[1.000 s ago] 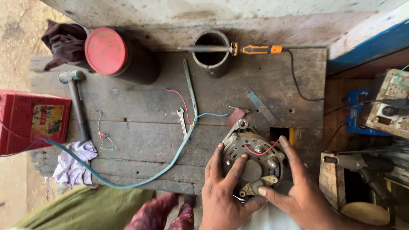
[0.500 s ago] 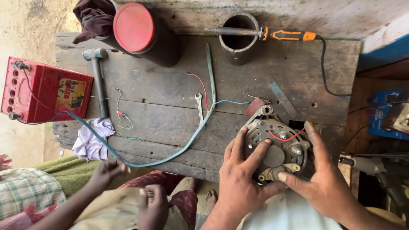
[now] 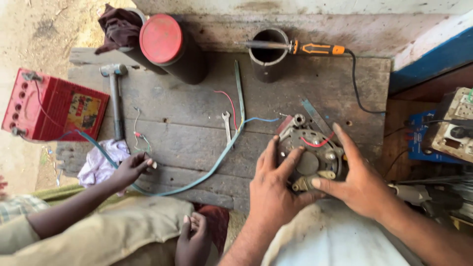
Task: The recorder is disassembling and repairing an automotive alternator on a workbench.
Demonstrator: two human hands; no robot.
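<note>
Lower right of frame: I see the round metal alternator [image 3: 311,158] lying on the wooden bench [image 3: 197,118], clasped from both sides. Left hand [image 3: 272,189] grips its left rim, fingers spread; right hand [image 3: 355,180] closes on its right rim. Lower left: another person's hand [image 3: 129,168] touches the blue cable [image 3: 217,160] beside a white rag [image 3: 101,162]. A small spanner [image 3: 226,124] lies at centre.

An alternator [image 3: 309,156] sits at the worktop's [image 3: 197,143] near right edge, between the left hand [image 3: 274,189] and right hand [image 3: 358,180]. A spanner [image 3: 226,124] lies just left of it, a hammer [image 3: 116,96] farther left, and a battery [image 3: 51,106] stands beyond the left edge.
</note>
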